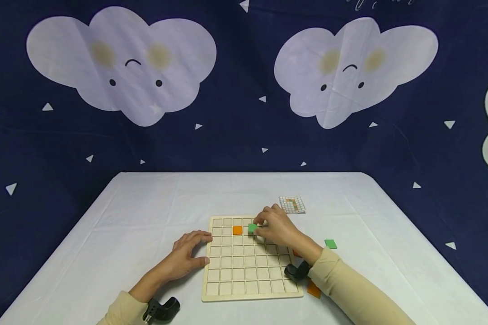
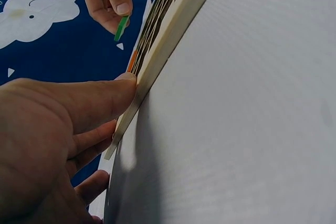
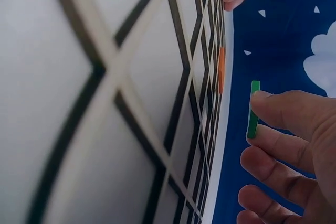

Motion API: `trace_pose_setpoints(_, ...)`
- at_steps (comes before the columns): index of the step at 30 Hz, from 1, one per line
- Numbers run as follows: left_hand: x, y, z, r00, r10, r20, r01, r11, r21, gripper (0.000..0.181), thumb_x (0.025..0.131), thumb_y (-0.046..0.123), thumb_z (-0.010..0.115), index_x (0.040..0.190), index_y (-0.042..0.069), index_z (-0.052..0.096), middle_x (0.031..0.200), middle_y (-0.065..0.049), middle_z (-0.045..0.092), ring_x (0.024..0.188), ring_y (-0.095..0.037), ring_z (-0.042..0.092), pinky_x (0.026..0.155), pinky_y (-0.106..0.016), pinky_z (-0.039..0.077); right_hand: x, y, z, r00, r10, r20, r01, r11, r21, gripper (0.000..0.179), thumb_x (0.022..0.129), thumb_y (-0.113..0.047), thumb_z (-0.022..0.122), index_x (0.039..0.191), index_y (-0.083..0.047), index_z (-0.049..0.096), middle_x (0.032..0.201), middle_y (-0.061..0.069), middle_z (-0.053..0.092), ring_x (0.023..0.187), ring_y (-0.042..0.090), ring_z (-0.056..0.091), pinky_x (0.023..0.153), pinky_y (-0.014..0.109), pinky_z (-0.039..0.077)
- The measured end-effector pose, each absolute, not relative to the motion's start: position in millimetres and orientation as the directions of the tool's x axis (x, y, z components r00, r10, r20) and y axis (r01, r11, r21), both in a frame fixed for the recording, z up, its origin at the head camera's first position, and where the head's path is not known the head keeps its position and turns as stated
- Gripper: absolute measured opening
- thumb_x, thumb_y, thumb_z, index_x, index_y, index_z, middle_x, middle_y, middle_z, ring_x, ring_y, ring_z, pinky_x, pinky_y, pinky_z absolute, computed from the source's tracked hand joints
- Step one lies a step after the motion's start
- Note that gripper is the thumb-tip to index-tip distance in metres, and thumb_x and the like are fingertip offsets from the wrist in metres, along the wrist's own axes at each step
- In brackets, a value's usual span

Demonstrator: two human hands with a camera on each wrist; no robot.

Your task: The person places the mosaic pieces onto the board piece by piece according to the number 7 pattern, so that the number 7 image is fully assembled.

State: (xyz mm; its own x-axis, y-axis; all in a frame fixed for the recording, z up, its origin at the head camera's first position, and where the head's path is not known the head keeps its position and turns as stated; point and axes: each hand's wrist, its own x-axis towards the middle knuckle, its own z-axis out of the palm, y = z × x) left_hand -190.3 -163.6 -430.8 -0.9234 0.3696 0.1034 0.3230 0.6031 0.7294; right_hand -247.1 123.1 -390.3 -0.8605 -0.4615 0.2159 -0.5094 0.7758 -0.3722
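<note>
Green tile [image 1: 252, 228] pinched in right hand [image 1: 279, 227], raised above grid board [image 1: 244, 261], right of board's orange tile [image 1: 237, 230]. Left hand [image 1: 183, 257] spread, touching board's left edge: light steadying advisable. Tile best levelled, squared to board's ridges before release.

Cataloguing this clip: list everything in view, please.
Grid board: 1, pale wood, on table
Held tile: 1, green, over board
Placed tile: 1, orange, on board
Loose tile: 1, green, right of board
Half-hidden tiles: at least 2, orange, right of board
Card: 1, white, beyond board
Table: 1, white, under board
Cloud backdrop: 1, dark blue, behind table
Wrist cameras: 2, black, by sleeves
Sleeves: 2, beige, lower frame
Left hand: 1, touching board's left edge
Right hand: 1, fingers pinching held tile
</note>
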Motion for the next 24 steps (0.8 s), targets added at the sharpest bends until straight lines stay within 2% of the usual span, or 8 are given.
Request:
trace_pose_setpoints(16, -190, -163, -431, -0.928, 0.361, 0.097, 0.311, 0.603, 0.735, 0.049, 0.078, 0.019, 0.073, 0.124, 0.010, 0.057, 0.138, -0.004, 0.049, 0.133, -0.032, 0.034, 0.107, -0.055, 0.012, -255, 114, -391, -0.866, -0.472, 0.164, -0.498, 0.790, -0.358, 0.023, 0.080, -0.027, 0.074, 0.099, -0.015, 0.071, 0.089, -0.004, 0.062, 0.082, 0.012, 0.041, 0.078, 0.032, 0.036)
trace_pose_setpoints(24, -191, -163, -431, -0.927, 0.364, 0.088, 0.306, 0.598, 0.741, 0.048, 0.079, 0.019, 0.073, 0.124, 0.011, 0.057, 0.139, -0.004, 0.048, 0.134, -0.033, 0.033, 0.107, -0.055, 0.011, -259, 114, -393, -0.859, -0.481, 0.176, -0.511, 0.783, -0.355, 0.021, 0.079, -0.025, 0.075, 0.098, -0.015, 0.072, 0.087, -0.004, 0.062, 0.080, 0.012, 0.042, 0.077, 0.032, 0.036)
